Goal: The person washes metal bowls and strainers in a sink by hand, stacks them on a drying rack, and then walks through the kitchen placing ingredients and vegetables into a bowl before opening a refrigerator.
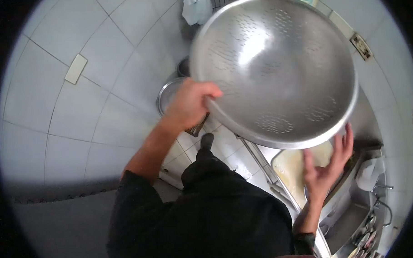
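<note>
A large metal colander [291, 80] with clusters of slots fills the upper middle of the head view, its inside turned towards me. My left hand [189, 102] is closed on the left part of its rim, with the thumb over the edge. Below the lower right rim is my right hand [325, 172], fingers spread apart and pointing up. Its fingertips come close to the rim; I cannot tell whether they touch it. A pale, stained board or tray [285, 169] lies beneath the right hand, partly hidden.
At the lower right are a metal sink [348, 224], a tap [387, 211] and several dishes [365, 239]. A round metal container [166, 96] stands behind my left hand. Tiled wall [109, 73] rises at left; a pale blue bag [197, 9] hangs at the top.
</note>
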`<state>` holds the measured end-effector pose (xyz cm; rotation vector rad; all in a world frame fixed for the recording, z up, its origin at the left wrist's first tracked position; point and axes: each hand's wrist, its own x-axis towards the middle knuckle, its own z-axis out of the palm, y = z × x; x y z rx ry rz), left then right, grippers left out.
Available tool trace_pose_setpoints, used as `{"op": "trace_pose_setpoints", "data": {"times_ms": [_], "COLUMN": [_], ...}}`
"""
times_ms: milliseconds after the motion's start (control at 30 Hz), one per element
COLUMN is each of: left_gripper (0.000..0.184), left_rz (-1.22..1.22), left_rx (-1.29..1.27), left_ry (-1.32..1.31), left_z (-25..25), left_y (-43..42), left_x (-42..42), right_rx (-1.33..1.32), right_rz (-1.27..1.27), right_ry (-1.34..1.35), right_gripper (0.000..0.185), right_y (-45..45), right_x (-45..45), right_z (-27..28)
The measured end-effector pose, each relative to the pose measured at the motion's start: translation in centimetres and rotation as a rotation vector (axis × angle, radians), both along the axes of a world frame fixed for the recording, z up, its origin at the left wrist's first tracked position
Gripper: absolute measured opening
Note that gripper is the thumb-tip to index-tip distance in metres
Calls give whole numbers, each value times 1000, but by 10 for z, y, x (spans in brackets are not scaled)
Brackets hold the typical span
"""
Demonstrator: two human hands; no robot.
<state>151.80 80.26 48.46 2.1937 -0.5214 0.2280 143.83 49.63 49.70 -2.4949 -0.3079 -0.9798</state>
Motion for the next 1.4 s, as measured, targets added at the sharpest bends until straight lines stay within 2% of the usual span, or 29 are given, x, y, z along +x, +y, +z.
{"op": "trace_pose_setpoints", "data": {"times_ms": [33,67,133,167,200,267,333,367,433,567,667,767,867,900,1000,1033,1067,1133,1200,1300,1400], "left_gripper": [5,5,7,8,6,17,30,47,51,63,68,70,69,68,66,66,66,66,66,66,66], "left_rz": [9,121,326,416,483,623,762,768,805,877,953,1022,1028,1018,1104,1107,1107,1119,1130,1030,928], "left_rx": [55,-156,-683,-986,-935,-884,-876,-856,-827,-830,-879,-897,-935,-956,-891,-873,-855,-856,-882,-912,-932], "left_ry": [-123,-24,348,634,607,567,519,608,594,590,629,730,772,764,792,791,790,806,844,755,815], "left_z": [2,-1,3,10,5,-8,-19,-38,-62,-100,-131,-147,-174,-182,-175,-178,-185,-181,-171,-181,-161], "left_y": [26,54,104,127,155,194,221,247,260,266,273,273,280,282,273,274,275,272,268,274,269], "left_x": [7,11,20,28,33,47,65,72,94,124,124,116,105,102,105,104,103,109,116,120,145], "right_rx": [-44,-85,-220,-136,-83,60,355,640,919,1016,1309,1335,1617,1672,1868,1923,1929,1934,1852,1649,1537], "right_rz": [81,156,217,278,355,459,539,557,420,92,-205,-378,-451,-586,-553,-442,-477,-543,-411,-295,-131], "right_ry": [23,41,21,-38,-35,182,502,820,1236,1519,1323,1204,1113,1098,1077,1082,1087,1097,1155,1207,1249], "right_gripper": [65,63,60,56,53,52,53,53,54,59,56,66,51,51,51,51,51,51,60,70,73], "right_y": [24,47,93,112,131,169,199,210,232,248,263,263,262,262,257,248,238,243,248,270,296], "right_x": [16,34,67,85,102,135,174,197,255,365,417,438,450,458,476,482,490,494,483,458,422], "right_z": [4,6,4,-4,-4,-3,-18,-35,-59,-151,-198,-245,-280,-281,-289,-308,-325,-315,-312,-292,-228]}}
